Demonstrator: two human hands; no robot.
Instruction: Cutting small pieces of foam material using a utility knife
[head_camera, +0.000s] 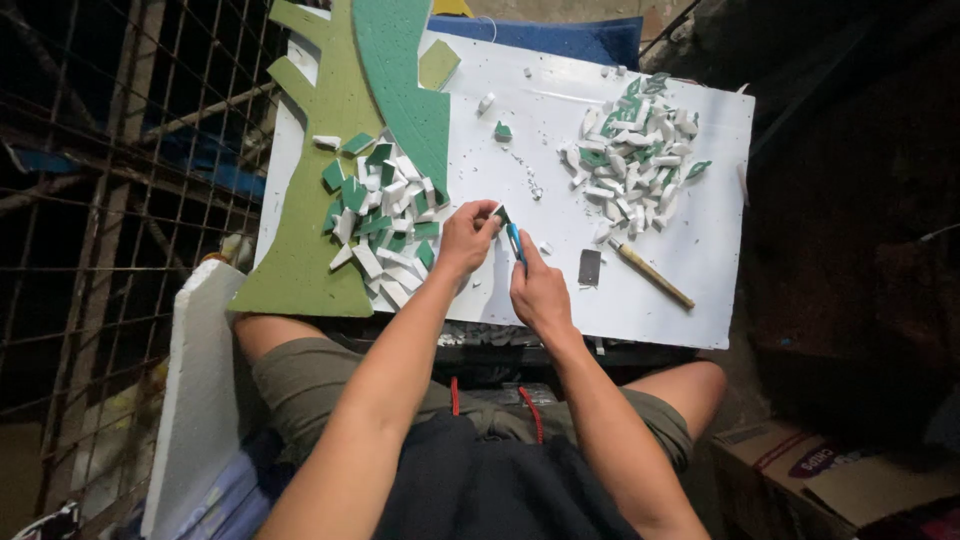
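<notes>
Your left hand (466, 236) pinches a small green-white foam piece (499, 213); your right hand (540, 290) grips a blue-handled cutter (516, 243) against it, above the white surface (560, 160).

Light's from above, hitting the white board (640, 290) hard, near glare in its middle. I see the surroundings drop to deep shadow, wire grid (110, 200) dim. Centre sharp; wide-angle bending at the edges, corners murky.
</notes>
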